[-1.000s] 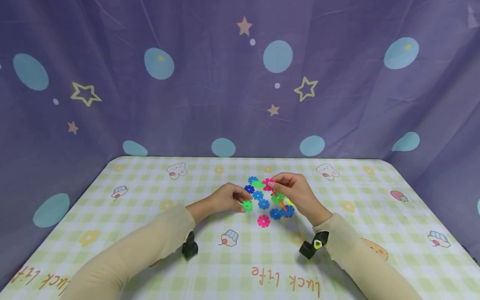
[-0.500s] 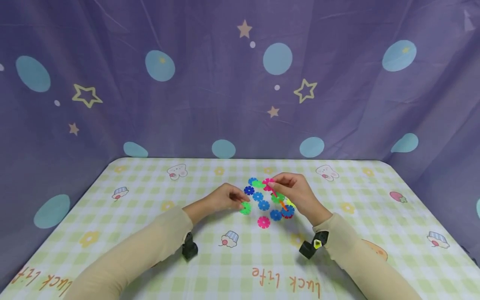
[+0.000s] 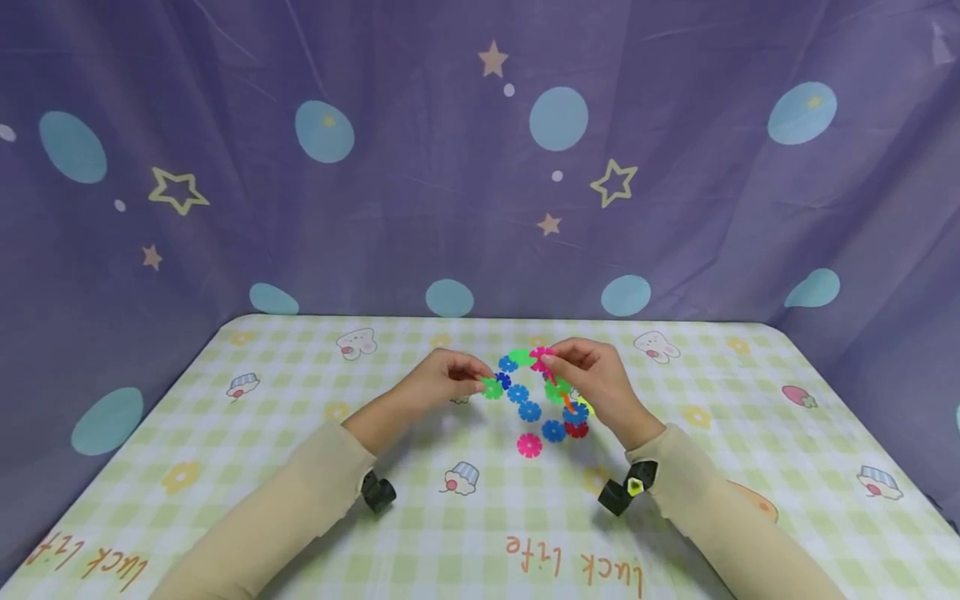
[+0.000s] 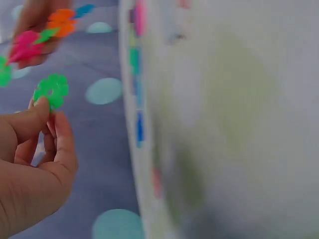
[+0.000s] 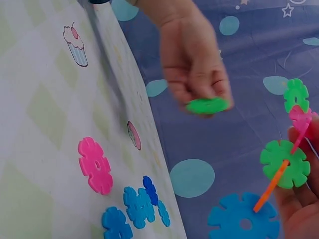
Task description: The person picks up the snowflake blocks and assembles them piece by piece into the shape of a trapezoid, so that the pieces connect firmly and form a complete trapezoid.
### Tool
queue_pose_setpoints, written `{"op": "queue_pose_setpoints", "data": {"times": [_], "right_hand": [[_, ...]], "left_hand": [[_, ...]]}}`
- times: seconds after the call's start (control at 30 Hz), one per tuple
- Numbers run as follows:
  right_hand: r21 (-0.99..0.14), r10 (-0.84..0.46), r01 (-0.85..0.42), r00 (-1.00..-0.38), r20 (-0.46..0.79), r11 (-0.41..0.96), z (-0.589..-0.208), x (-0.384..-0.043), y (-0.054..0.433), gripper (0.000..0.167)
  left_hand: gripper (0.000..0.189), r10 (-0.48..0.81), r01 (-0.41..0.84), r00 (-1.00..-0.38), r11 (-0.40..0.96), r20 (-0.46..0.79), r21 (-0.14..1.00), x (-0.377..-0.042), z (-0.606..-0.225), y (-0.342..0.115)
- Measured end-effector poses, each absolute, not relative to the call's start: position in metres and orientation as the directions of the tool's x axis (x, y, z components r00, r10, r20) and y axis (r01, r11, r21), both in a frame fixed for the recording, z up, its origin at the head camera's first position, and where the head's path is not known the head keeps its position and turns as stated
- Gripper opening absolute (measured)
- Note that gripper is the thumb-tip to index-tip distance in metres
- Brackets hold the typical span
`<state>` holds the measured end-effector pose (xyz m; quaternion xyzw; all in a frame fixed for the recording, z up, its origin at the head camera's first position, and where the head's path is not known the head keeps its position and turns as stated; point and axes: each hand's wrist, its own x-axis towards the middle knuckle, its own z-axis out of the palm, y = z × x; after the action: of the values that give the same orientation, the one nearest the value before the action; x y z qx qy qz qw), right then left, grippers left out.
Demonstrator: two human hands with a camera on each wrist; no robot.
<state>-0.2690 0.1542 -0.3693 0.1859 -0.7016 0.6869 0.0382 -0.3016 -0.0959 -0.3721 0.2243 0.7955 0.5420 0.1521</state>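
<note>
My left hand (image 3: 442,382) pinches a single green snowflake disc (image 4: 51,91) by its edge, between thumb and fingers. To its right, my right hand (image 3: 596,379) grips a chain of interlocked discs, held up above the table. The chain has a green disc (image 5: 296,95) at one end. After it come pink discs (image 5: 300,117), a second green disc (image 5: 285,163), an orange disc (image 5: 271,185) seen edge-on and a blue disc (image 5: 244,219). In the head view a small gap separates the left hand's disc from the chain's green end disc (image 3: 520,357).
Loose discs lie on the checked tablecloth (image 3: 420,533) below the hands: a pink one (image 3: 529,445), a red one (image 3: 576,430), several blue ones (image 3: 529,411) and a yellow one (image 3: 588,406) partly behind the right hand. A purple curtain (image 3: 405,208) hangs behind the table.
My left hand has risen away from the tabletop with the green disc, toward the chain's end. The right hand has lifted the chain slightly, uncovering more of the red disc.
</note>
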Motion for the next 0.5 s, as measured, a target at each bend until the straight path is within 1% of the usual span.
{"op": "queue_pose_setpoints", "data": {"times": [0.1,0.17,0.37,0.47,0.5], "right_hand": [[-0.945,-0.172,-0.326,-0.931,0.32,0.007,-0.369,-0.268,0.154,0.023],[-0.944,-0.154,-0.331,-0.933,0.325,0.015,-0.368,-0.268,0.154,0.021],[-0.937,-0.126,-0.347,-0.932,0.341,0.03,-0.369,-0.268,0.155,0.022],[-0.928,-0.131,-0.37,-0.923,0.363,0.033,-0.372,-0.268,0.155,0.021],[-0.92,-0.141,-0.391,-0.912,0.385,0.013,-0.377,-0.271,0.156,0.019]], "left_hand": [[0.017,0.462,0.167,-0.887,0.267,0.026,0.949,-0.298,-0.359,-0.096],[0.017,0.425,0.176,-0.903,0.229,0.064,0.957,-0.295,-0.351,-0.096],[0.015,0.325,0.281,-0.922,0.178,0.213,0.943,-0.287,-0.341,-0.092],[0.014,0.291,0.315,-0.922,0.174,0.256,0.933,-0.284,-0.342,-0.089],[0.014,0.285,0.319,-0.921,0.169,0.264,0.932,-0.284,-0.342,-0.088]]}}
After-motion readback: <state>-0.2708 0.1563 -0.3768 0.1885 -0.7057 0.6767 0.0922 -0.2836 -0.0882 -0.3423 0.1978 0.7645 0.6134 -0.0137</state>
